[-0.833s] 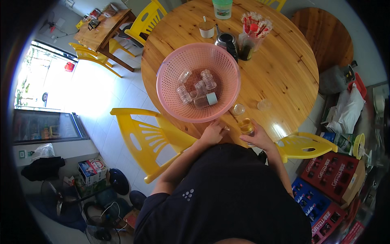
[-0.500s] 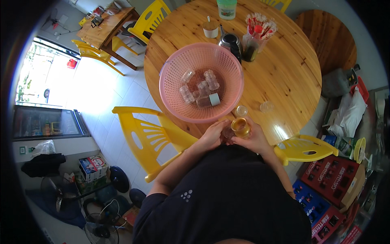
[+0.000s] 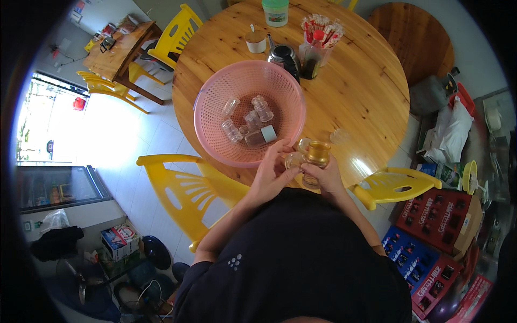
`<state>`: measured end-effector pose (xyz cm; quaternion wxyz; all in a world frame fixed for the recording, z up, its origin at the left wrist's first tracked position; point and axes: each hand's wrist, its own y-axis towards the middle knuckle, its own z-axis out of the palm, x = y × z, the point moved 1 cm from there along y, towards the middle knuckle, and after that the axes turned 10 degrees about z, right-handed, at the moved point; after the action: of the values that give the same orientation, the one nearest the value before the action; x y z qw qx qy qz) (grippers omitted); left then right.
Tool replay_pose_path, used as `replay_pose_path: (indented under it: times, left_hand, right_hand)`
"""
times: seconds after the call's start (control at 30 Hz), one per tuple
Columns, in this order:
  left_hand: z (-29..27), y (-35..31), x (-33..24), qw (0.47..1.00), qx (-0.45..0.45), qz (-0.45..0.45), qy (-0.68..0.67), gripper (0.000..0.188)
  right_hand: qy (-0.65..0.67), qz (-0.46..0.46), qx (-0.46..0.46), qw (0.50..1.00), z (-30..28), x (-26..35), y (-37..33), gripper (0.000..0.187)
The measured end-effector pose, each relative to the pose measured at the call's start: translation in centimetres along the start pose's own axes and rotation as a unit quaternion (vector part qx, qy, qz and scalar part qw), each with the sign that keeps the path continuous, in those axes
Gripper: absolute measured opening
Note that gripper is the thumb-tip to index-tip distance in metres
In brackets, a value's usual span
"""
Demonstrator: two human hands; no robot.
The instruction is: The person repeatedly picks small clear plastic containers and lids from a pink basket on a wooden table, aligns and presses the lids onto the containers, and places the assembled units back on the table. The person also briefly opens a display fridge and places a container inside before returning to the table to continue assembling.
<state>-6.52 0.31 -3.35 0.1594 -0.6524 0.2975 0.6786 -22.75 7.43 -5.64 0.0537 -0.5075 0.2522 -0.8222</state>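
My right hand [image 3: 329, 175] is closed around a small clear jar with a gold top [image 3: 318, 153], held tilted at the table's near edge. Beside it my left hand [image 3: 272, 171] pinches a clear round piece, perhaps a small jar or lid [image 3: 294, 160], and its thumb reaches the gold-topped jar. Two clear round pieces lie on the table: one [image 3: 305, 143] just beyond my fingers, another [image 3: 339, 136] farther right. To the left, a pink perforated basket [image 3: 207, 137] holds several clear ribbed jars [image 3: 262, 109] and a bottle with a white cap [image 3: 268, 133].
The round wooden table [image 3: 366, 81] bears a metal kettle [image 3: 282, 54], a white lidded pot [image 3: 256, 42], a container of red-and-white wrapped sticks [image 3: 320, 40] and a green-lidded tub [image 3: 276, 13]. Yellow chairs [image 3: 186, 188] stand on both sides of me. Crates [image 3: 433, 220] are stacked at the right.
The gold-topped jar has turned so its clear body shows below the gold part. My left hand has risen beside it, bringing the clear round piece into view. The whole scene has shifted left.
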Motion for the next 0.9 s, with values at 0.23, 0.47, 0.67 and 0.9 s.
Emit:
replay_pose_path:
  times: [0.23, 0.47, 0.67, 0.9]
  left_hand:
    - [-0.8, 0.3, -2.2, 0.931, 0.058, 0.218, 0.288, 0.063]
    - [-2.9, 0.4, -2.6, 0.967, -0.028, -0.034, -0.25, 0.038]
    - [-2.5, 1.0, -2.5, 0.984, 0.086, 0.145, -0.055, 0.042]
    - [-1.9, 0.5, -2.1, 0.988, 0.099, 0.121, -0.01, 0.042]
  right_hand:
    - [0.056, 0.02, 0.055, 0.997, 0.5, 0.5, -0.2, 0.056]
    - [-0.248, -0.142, 0.122, 0.951, 1.1, 3.8, -1.6, 0.07]
    - [-0.321, -0.14, 0.178, 0.92, 1.8, 4.6, -1.5, 0.075]
    - [-0.076, 0.11, 0.311, 0.941, 1.2, 3.5, -1.1, 0.064]
